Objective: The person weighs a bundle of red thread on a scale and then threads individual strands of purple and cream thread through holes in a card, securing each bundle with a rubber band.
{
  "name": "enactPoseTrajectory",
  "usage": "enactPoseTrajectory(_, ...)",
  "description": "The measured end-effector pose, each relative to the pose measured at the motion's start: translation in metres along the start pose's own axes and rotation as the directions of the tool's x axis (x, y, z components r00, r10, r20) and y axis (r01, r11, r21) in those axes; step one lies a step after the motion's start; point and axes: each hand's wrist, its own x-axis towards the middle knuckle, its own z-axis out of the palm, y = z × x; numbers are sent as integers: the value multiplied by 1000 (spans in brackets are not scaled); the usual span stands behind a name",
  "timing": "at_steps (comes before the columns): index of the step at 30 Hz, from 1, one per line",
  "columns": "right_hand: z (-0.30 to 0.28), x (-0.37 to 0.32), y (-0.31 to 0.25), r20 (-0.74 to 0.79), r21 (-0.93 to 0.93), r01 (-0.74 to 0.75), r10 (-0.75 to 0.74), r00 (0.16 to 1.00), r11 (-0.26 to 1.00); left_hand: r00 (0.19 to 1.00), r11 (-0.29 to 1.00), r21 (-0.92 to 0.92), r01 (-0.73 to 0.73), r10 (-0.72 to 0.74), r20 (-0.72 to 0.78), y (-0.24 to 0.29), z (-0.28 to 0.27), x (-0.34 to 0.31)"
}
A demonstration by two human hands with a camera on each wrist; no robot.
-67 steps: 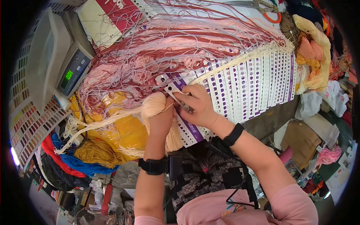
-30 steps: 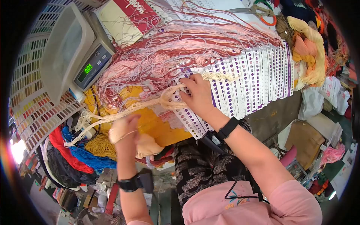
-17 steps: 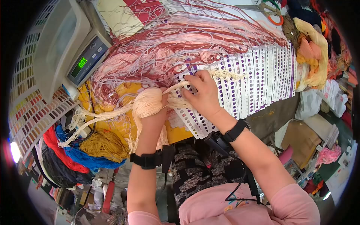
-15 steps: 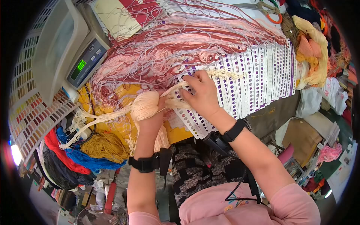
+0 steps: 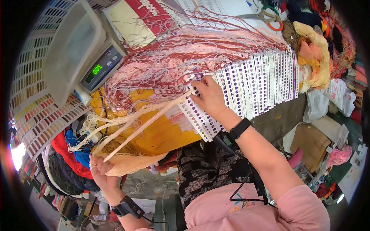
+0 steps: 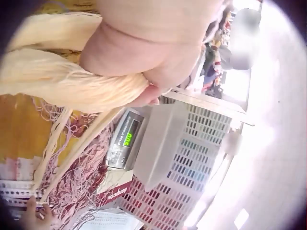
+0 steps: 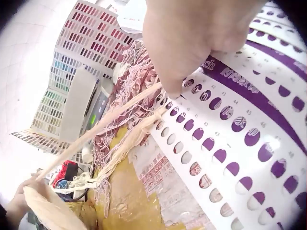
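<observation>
At the lower left of the head view, my left hand (image 5: 103, 172) grips a cream yarn skein (image 5: 135, 163). From that hand a taut cream strand (image 5: 150, 120) runs up to my right hand (image 5: 211, 99). There the thumb and fingers pinch the strand's end at the edge of white punched cards (image 5: 254, 82) with purple-backed holes. In the left wrist view the skein (image 6: 62, 81) passes beneath the palm. The right wrist view has the fingertips right over the card's first holes (image 7: 171, 105), covering where the strand ends. A looser cream bundle (image 7: 136, 128) hangs beside it.
Tangled pink and dark red yarn (image 5: 154, 63) covers the table behind the hands. A digital scale (image 5: 102, 67) with a lit green display stands left, by color sample cards (image 5: 36, 94). Scissors (image 5: 264, 16) lie at the back. Blue yarn (image 5: 81, 156) hangs at the left edge.
My left hand has moved away from the card, down and left, drawing the cream yarn taut. My right hand stays by the card's edge.
</observation>
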Motion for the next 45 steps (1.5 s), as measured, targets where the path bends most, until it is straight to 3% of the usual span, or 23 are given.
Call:
enactPoseTrajectory(1,-1,0,-1,34,8,-11,11,999,1000,975,993,-2,-117,115,-190,13,-5,-3)
enactPoseTrajectory(2,-2,-1,-1,34,3,-15,15,999,1000,902,973,16,-232,221,-371,32,-14,-6)
enactPoseTrajectory(3,-2,-1,-2,33,0,-17,17,999,1000,961,963,21,-267,268,-60,63,-59,-11)
enactPoseTrajectory(4,-1,0,-2,29,1,-15,15,999,1000,856,917,257,-305,383,-348,81,-62,-24)
enactPoseTrajectory(6,-3,3,-3,106,-51,-24,30,994,998,685,851,494,-176,466,-559,74,-25,-44)
enactPoseTrajectory(7,-7,2,-5,150,-44,-50,56,987,998,626,827,500,-257,537,-566,67,-26,-57)
enactPoseTrajectory(8,-10,-1,-8,201,-39,-75,81,976,996,865,969,186,-163,231,-446,47,13,-80)
enactPoseTrajectory(9,-13,-2,-12,243,-47,-83,92,966,995,977,999,34,-39,46,-206,36,6,-98)
enactPoseTrajectory(12,-29,-13,-37,231,0,1,-1,973,1000,983,980,158,119,-94,-158,-30,49,-123)
enactPoseTrajectory(14,-50,-29,-78,218,147,63,-94,971,987,995,991,122,48,-38,-88,-52,68,-124)
enactPoseTrajectory(15,-61,-35,-101,247,245,79,-141,959,966,949,985,166,35,20,-315,-59,97,-122)
enactPoseTrajectory(16,-72,-42,-126,271,341,91,-191,944,936,998,1000,-8,-1,2,68,-63,82,-117)
enactPoseTrajectory(17,-81,-51,-153,259,458,26,-161,952,888,997,999,21,-32,31,64,-61,94,-118)
enactPoseTrajectory(20,-105,-77,-218,441,666,-210,-150,885,716,989,991,85,-104,94,116,-64,120,-128)
enactPoseTrajectory(21,-116,-82,-245,546,680,-359,-115,830,640,987,995,49,-92,84,140,-67,122,-130)
enactPoseTrajectory(22,-125,-87,-266,646,666,-504,-88,758,549,965,998,55,-32,17,260,-65,120,-131)
enactPoseTrajectory(24,-119,-97,-272,712,645,-569,-132,689,509,971,991,101,-84,59,231,-69,126,-139)
enactPoseTrajectory(27,-132,-100,-276,665,698,-547,-134,735,463,962,995,-95,-22,47,269,-63,127,-146)
enactPoseTrajectory(30,-139,-106,-279,625,736,-515,-152,765,439,942,992,59,-115,90,322,-66,116,-153)
enactPoseTrajectory(31,-138,-108,-280,606,750,-490,-166,778,444,943,918,290,-271,193,273,-64,134,-159)
enactPoseTrajectory(34,-145,-112,-287,597,760,-494,-152,788,423,975,972,173,-158,125,185,-60,139,-164)
enactPoseTrajectory(41,-159,-115,-300,702,692,-608,-169,692,389,943,991,-136,8,38,332,-57,130,-172)
enactPoseTrajectory(45,-159,-118,-299,711,688,-616,-187,677,384,923,983,-184,-15,84,376,-60,124,-172)
